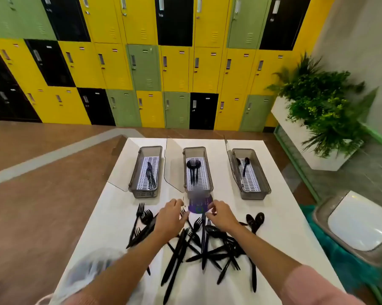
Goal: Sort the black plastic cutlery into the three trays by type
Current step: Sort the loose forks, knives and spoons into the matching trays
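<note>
Three smoky clear trays stand in a row at the far side of the white table (280, 216). The left tray (145, 193) holds knives, the middle tray (210, 172) holds forks, and the right tray (255, 195) holds spoons. A tangled pile of black cutlery (207, 245) lies near me. My left hand (171, 217) hovers over the pile's left part with loosely curled fingers, and I see nothing held in it. My right hand (222, 214) pinches the top end of a long black knife (204, 238) between thumb and forefinger.
A purple round object (199, 206) lies between my hands, just before the middle tray. Loose forks (141, 219) lie at the left, spoons (256, 220) at the right. A translucent bag (91, 269) sits at the near left corner. A grey bin (357, 227) stands right of the table.
</note>
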A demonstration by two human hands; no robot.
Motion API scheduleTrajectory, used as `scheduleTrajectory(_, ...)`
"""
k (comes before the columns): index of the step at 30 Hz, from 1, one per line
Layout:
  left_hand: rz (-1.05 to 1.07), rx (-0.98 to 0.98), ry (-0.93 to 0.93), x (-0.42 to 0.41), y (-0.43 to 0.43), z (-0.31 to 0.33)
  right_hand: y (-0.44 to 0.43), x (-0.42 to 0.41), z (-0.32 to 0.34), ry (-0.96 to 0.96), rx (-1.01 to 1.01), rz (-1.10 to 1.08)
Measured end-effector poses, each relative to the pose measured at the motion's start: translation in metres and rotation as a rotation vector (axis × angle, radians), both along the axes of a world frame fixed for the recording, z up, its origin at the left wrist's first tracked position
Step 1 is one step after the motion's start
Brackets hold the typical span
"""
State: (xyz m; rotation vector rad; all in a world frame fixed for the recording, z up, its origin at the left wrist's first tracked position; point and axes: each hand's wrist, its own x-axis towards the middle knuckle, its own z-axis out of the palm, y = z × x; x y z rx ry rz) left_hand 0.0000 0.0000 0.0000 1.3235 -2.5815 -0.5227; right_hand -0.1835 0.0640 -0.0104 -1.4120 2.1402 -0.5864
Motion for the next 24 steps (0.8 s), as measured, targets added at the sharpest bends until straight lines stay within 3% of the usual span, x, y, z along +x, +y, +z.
scheduleTrajectory(5,0.104,0.219,-0.098,0.018,0.033,-0.041,0.04,0.0,-0.034,0.033,0.111,-0.054)
scheduleTrajectory(9,0.181,0.309,-0.155,0.022,0.045,-0.055,0.055,0.005,-0.042,0.212,0.039,-0.176)
scheduleTrajectory(13,0.26,0.304,-0.213,0.022,0.057,-0.063,0.064,0.008,-0.049,0.243,0.159,-0.293)
scheduleTrajectory(17,0.327,0.339,-0.108,0.014,0.057,-0.066,0.064,0.008,-0.057,0.246,0.218,-0.258)
scheduleTrajectory(24,0.454,0.435,0.151,0.007,0.057,-0.068,0.052,0.014,-0.055,0.095,-0.007,-0.402)
